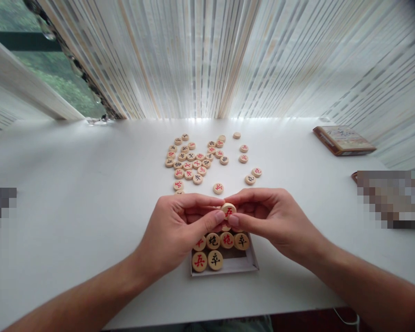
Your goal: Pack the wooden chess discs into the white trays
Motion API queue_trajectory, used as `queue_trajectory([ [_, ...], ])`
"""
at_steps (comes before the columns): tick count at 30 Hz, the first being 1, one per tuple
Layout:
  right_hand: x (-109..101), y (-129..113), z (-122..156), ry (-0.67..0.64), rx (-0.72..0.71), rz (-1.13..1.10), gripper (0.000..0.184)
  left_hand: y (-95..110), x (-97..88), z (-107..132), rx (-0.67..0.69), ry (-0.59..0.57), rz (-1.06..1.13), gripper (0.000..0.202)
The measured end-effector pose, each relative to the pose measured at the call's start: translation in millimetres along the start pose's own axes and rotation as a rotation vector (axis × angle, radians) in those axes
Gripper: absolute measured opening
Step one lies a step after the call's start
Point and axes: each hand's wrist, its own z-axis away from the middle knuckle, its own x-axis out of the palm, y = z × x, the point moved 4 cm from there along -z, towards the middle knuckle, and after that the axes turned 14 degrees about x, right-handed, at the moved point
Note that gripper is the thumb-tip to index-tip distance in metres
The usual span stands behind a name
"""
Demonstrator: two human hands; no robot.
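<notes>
30+ pieces point(197, 164), 1 tray point(237, 264)

left hand point(180, 226) — bare | right hand point(275, 216) — bare | forearms point(100, 286): bare | lap cloth point(228, 324): grey-green (a sliver shows)

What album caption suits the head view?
Left hand and right hand hold a red-lettered, wood-coloured disc over a shallow pale box.

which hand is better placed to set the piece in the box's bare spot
Probably the right hand: it and the left hand both pinch the piece, but the box is bare at its near-right corner.
</notes>
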Motion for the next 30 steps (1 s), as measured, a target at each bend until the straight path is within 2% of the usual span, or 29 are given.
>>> queue_trajectory([
  [8,0.5,-2.8,0.2,0.076,-0.019,0.060,0.034,0.5,5.8,3.4,0.032,-0.026,-0.076,0.014],
  [12,-0.5,-4.3,1.1,0.098,-0.024,0.080,0.030,0.5,7.2,4.8,0.042,-0.040,-0.031,0.019],
  [16,0.7,-5.9,2.5,0.087,-0.066,0.117,0.029,-1.2,7.5,4.7,-0.008,-0.051,0.032,0.026],
  [22,1.9,-4.1,3.7,0.055,-0.110,0.137,0.029,-1.4,4.1,2.6,-0.053,-0.016,0.018,0.025],
  [30,-1.3,-4.0,2.8,0.096,-0.162,0.170,0.035,2.2,3.7,0.7,0.070,0.006,-0.040,0.025],
])
